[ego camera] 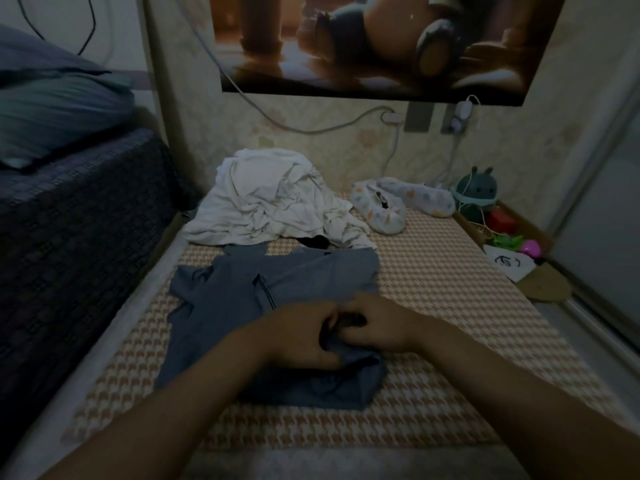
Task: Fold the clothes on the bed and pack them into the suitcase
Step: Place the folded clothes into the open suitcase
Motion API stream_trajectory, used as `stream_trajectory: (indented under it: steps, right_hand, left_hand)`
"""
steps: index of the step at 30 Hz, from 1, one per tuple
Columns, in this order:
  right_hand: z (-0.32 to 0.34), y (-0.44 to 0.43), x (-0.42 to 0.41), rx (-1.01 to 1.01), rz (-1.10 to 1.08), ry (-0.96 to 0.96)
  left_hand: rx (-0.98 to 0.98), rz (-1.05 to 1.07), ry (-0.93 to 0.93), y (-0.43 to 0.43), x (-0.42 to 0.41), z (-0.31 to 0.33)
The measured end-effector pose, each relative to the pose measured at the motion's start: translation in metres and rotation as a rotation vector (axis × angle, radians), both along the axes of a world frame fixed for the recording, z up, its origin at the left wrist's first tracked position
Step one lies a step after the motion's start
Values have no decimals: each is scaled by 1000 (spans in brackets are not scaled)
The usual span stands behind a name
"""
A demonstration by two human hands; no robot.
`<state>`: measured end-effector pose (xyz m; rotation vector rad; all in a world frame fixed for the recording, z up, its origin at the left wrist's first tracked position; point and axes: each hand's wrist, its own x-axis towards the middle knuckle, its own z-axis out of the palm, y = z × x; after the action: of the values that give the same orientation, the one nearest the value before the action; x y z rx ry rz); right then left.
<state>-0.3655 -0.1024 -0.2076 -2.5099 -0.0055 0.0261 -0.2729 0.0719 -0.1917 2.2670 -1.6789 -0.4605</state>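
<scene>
Blues, whites, tan check.
Slate-blue garment [284, 285]; white pile [270, 199]; tan-and-cream houndstooth sheet [443, 278]; navy cover [69, 230]; pastel-spotted white slippers [386, 216].

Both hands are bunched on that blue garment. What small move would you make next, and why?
Probably lift the gripped edge and fold it forward over the far half. The left hand and right hand both pinch the blue garment at its near end, while the rest lies spread on the checked mat.
</scene>
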Motion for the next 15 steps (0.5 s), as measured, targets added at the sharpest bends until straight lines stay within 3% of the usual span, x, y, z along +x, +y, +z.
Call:
stream_trajectory:
  steps: [3, 9, 12, 15]
  right_hand:
    - [12, 10, -22, -130, 46, 148]
    - [6, 4, -44, -451, 34, 144]
    - [16, 9, -50, -652, 38, 353]
    - [29, 16, -53, -417, 22, 517]
  left_hand:
    - [11, -42, -69, 7, -12, -8]
    - [-91, 1, -110, 6, -23, -5]
    - [61, -75, -130, 4, -27, -4]
    - [271, -102, 67, 3, -31, -6]
